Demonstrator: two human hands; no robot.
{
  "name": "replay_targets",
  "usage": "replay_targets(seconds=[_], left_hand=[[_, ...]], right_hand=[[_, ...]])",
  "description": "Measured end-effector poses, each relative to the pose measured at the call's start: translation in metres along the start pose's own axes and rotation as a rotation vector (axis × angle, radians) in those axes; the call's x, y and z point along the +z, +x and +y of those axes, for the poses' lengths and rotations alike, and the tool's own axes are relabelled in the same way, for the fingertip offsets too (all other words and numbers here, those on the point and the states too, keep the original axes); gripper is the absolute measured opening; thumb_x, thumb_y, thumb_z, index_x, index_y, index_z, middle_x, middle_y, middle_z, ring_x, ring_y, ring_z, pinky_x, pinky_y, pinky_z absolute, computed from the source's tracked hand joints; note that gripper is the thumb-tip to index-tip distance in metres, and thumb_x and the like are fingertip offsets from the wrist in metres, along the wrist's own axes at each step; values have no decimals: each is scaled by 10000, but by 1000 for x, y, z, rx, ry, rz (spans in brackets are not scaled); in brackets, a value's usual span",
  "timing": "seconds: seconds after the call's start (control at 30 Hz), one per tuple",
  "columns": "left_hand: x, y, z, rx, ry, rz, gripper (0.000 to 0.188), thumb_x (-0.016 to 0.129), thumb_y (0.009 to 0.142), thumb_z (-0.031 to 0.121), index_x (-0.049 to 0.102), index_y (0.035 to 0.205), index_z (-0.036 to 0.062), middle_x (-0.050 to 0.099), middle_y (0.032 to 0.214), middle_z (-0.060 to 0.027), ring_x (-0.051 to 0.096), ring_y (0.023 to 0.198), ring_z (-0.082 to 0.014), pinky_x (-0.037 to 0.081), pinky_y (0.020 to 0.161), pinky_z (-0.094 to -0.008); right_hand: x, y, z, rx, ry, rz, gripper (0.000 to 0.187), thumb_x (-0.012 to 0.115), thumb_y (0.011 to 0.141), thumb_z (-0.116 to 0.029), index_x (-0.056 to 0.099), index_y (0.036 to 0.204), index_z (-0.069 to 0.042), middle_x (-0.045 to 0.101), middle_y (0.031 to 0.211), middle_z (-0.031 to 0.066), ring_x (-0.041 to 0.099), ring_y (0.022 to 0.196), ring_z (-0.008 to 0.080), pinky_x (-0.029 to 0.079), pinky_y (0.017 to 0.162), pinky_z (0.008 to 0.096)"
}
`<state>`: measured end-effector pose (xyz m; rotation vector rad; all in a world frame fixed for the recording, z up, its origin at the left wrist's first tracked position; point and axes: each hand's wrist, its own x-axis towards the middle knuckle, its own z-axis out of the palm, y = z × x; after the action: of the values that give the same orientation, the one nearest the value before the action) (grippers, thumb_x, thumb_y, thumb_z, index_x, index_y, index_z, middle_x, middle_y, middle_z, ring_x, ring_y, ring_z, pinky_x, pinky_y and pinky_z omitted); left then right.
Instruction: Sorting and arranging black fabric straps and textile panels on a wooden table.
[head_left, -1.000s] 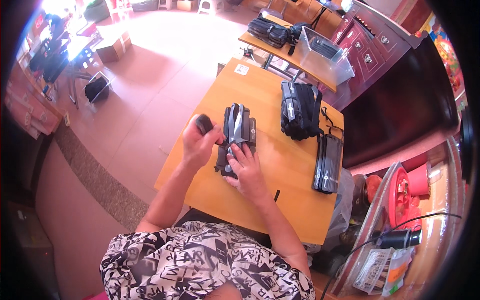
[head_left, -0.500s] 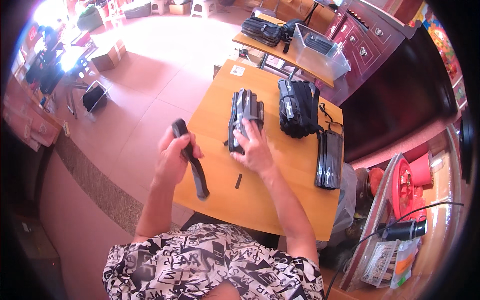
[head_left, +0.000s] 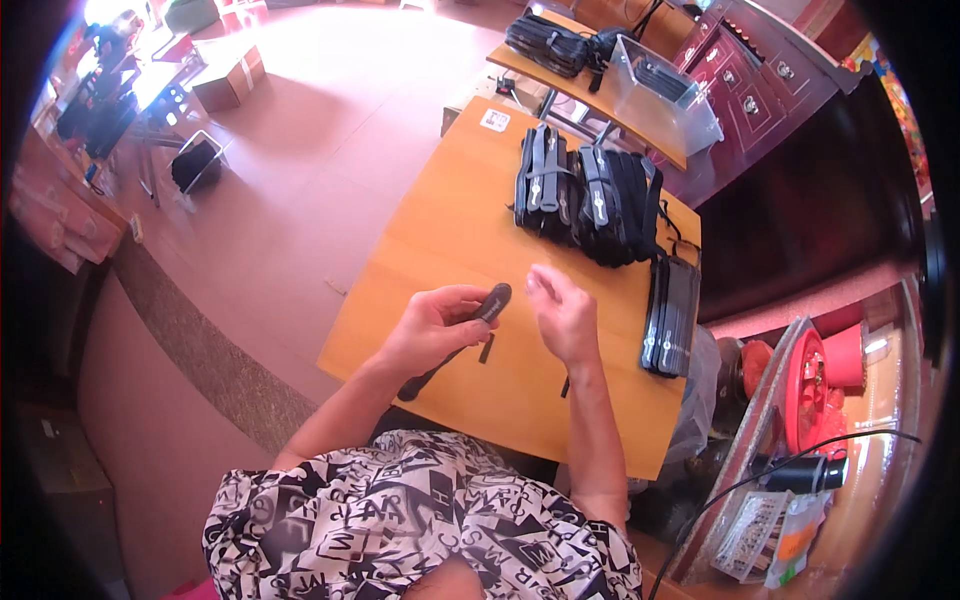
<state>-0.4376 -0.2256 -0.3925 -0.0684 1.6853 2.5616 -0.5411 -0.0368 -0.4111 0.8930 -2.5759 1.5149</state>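
Observation:
My left hand (head_left: 437,330) is closed around a long, soft black strap (head_left: 492,305). One rounded end with light lettering sticks out past the thumb, and the rest runs down toward the table's near edge. To its right, my right hand (head_left: 566,318) hovers over the table with fingers bent; their tips are smeared, and nothing clear shows in them. Beyond both hands, a banded bundle of black and grey straps (head_left: 545,180) sits against a second, larger black bundle (head_left: 612,205). A short dark strip (head_left: 486,348) lies on the table beside my left fingers.
On the right of the wooden table (head_left: 420,240) lies a stack of flat dark pieces (head_left: 670,315). Behind stands another table with a black bundle (head_left: 548,45) and a clear plastic bin (head_left: 665,95). A shelf with a red basin (head_left: 803,390) flanks the right side.
The banded bundle has moved away and right, against the larger bundle. My right hand has come off it and back. My left hand has brought the strap rightward over the table.

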Motion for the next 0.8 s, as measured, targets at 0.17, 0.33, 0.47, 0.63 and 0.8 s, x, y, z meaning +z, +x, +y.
replay_targets(seconds=[0.17,0.33,0.47,0.63,0.8], left_hand=[[26,-10,-24,49,161,-51,385,680,812,-22,587,1185,-45,670,1023,-77,635,930,-130,528,802,-272],[53,-27,-30,87,428,-7,423,721,770,-10,598,1175,-25,675,1021,-81,637,933,-128,522,838,-275],[62,-36,-38,195,531,-9,413,726,793,51,585,1175,-22,682,967,-128,651,889,-136,530,775,-273],[70,-40,-33,118,458,-48,377,694,826,73,575,1165,-42,680,970,-133,658,873,-161,525,747,-289],[71,-45,-29,195,517,-90,349,680,836,65,572,1152,-38,649,997,-114,619,907,-172,509,764,-314]], right_hand=[[-9,-69,-40,284,606,78,276,639,909,-113,608,1132,48,677,946,77,638,863,120,504,785,240],[-19,-96,-48,307,578,111,276,650,894,-89,611,1123,59,674,984,74,630,878,114,503,789,239],[-24,-109,-50,314,580,80,277,624,897,-67,605,1143,59,673,1000,78,632,888,122,506,798,248],[-21,-116,-47,287,481,88,288,562,851,8,616,1128,65,680,988,108,644,900,150,511,805,264],[-22,-116,-53,258,440,66,270,535,858,23,617,1111,70,676,957,99,640,872,143,520,777,263]])
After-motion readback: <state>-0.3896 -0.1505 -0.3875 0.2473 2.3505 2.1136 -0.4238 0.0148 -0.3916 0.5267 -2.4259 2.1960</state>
